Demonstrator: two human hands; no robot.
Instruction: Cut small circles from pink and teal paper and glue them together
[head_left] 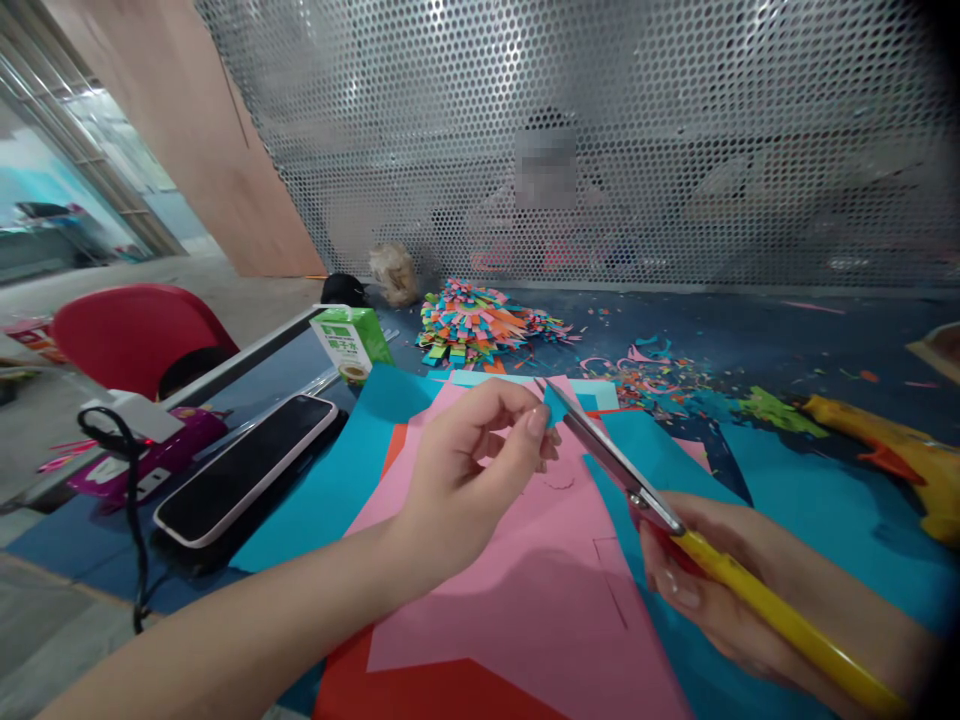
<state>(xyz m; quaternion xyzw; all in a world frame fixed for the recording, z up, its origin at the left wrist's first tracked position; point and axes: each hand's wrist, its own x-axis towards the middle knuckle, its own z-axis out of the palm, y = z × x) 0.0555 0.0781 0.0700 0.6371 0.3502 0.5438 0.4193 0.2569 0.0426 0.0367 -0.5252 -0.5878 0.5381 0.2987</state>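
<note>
My left hand (480, 470) pinches a small piece of blue paper (555, 405) between thumb and fingertips, above the pink sheet. My right hand (697, 570) is wrapped round the yellow-handled scissors (660, 515). Their metal blades point up and to the left, close beside the blue piece; whether they touch it I cannot tell. Below both hands lies the pink paper (517, 610) with dark pencil lines on it. Red paper (420, 690) and blue paper (337, 480) spread out beneath.
Several cut paper scraps (660, 380) and a fringed paper heap (472, 320) lie toward the perforated metal panel (615, 130). At left are a phone (247, 470), a green-white carton (352, 340), a purple power strip (150, 450) and a red chair (142, 330). A yellow glue gun (892, 440) rests at right.
</note>
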